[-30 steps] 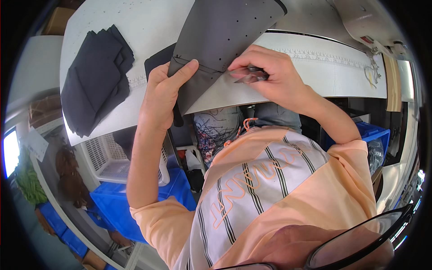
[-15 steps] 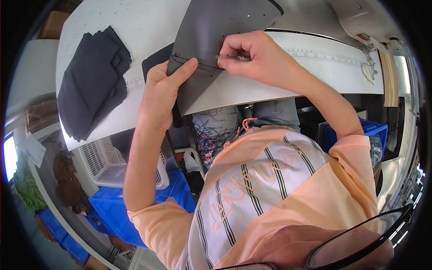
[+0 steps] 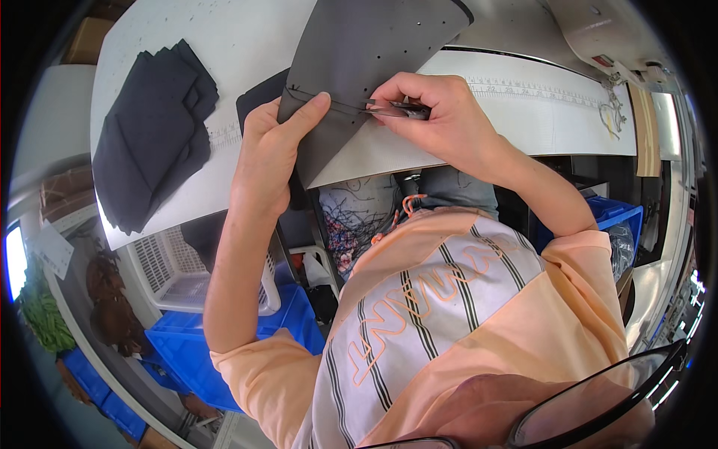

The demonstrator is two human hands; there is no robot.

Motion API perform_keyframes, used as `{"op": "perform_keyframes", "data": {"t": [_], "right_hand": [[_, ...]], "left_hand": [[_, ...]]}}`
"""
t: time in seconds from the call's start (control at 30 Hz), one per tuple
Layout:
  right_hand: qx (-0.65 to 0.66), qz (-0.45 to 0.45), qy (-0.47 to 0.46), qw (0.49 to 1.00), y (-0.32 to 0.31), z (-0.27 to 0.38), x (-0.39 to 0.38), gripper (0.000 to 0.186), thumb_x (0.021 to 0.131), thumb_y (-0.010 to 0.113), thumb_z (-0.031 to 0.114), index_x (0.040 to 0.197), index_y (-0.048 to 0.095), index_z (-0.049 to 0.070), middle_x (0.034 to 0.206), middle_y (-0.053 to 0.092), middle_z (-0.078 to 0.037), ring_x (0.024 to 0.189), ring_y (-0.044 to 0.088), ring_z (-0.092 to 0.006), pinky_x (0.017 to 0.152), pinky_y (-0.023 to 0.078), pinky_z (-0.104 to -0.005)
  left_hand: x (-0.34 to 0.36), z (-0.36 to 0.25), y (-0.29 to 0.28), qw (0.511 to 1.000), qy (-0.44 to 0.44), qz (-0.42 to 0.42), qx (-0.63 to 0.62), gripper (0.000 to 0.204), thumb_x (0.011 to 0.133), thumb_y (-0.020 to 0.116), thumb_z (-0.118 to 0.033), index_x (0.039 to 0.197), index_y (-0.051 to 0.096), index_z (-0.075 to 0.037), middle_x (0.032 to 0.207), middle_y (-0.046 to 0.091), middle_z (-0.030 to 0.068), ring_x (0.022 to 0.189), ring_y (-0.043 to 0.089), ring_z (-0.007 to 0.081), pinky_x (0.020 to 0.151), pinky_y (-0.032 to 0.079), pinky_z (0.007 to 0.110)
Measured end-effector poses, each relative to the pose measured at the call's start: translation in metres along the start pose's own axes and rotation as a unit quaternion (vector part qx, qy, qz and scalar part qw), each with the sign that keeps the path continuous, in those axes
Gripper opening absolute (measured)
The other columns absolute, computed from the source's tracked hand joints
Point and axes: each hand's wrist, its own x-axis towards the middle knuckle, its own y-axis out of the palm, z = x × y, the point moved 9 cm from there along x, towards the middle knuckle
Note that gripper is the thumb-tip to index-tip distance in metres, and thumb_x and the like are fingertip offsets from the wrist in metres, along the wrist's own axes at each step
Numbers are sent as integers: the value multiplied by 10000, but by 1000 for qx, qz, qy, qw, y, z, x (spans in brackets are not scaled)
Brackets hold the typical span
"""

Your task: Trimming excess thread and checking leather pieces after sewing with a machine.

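My left hand [image 3: 273,142] grips the left edge of a dark grey sheet [image 3: 359,56], thumb on top and fingers underneath. Small holes or dots are scattered over the sheet, and a dark seam-like line crosses it near my thumb. In my right hand [image 3: 445,112] is a pair of thread snips [image 3: 407,110], closed in by the fingers. Their two slightly parted blades point left, at the sheet's right edge by the line. Whether they touch it I cannot tell. Black fabric [image 3: 262,97] shows beneath the sheet on the left.
A stack of black fabric pieces [image 3: 153,138] lies on the white table [image 3: 224,45] at left. A printed ruler scale [image 3: 523,88] runs along the table. A sewing machine [image 3: 613,34] stands at far right. Below are a white basket [image 3: 172,273] and blue bins [image 3: 202,344].
My right hand has shifted slightly down and right and turned, so the snips' two blades now show apart. My left hand keeps hold of the sheet, almost unmoved.
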Motion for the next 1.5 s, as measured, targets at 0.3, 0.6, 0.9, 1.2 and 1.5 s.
{"op": "perform_keyframes", "data": {"t": [0.3,0.6,0.9,1.2,1.5], "right_hand": [[-304,-4,-148,941,18,25,2,158,704,677,105,807,576,42,738,620,-100,651,627,-276,582,497,-397],[-31,37,-11,999,6,-2,18,138,703,651,97,764,582,-5,704,627,-97,609,586,-187,563,454,-312],[58,100,40,992,5,-2,19,121,737,622,84,801,613,-18,683,601,-29,637,525,-86,595,420,-232],[-42,45,-83,995,3,3,13,119,784,647,96,856,616,6,752,649,-101,656,620,-200,634,488,-319],[-276,47,-221,934,19,31,10,148,723,662,98,824,589,20,756,627,-103,605,605,-263,547,477,-374]], "left_hand": [[-1,1,-1,1000,7,-2,-20,223,866,654,-170,963,663,30,871,674,61,740,599,95,676,468,236],[-1,0,-1,1000,22,-18,-5,224,840,685,-154,961,666,32,879,680,73,743,607,101,687,471,242],[-1,1,-3,1000,20,-22,-3,220,842,682,-152,964,667,30,885,681,72,756,606,100,703,468,244],[1,2,-3,1000,11,-20,-17,213,834,690,-142,959,669,29,882,681,70,759,608,101,700,467,242],[0,1,-2,999,12,-17,-29,216,833,692,-152,956,670,25,876,680,64,744,610,101,684,471,239]]}}
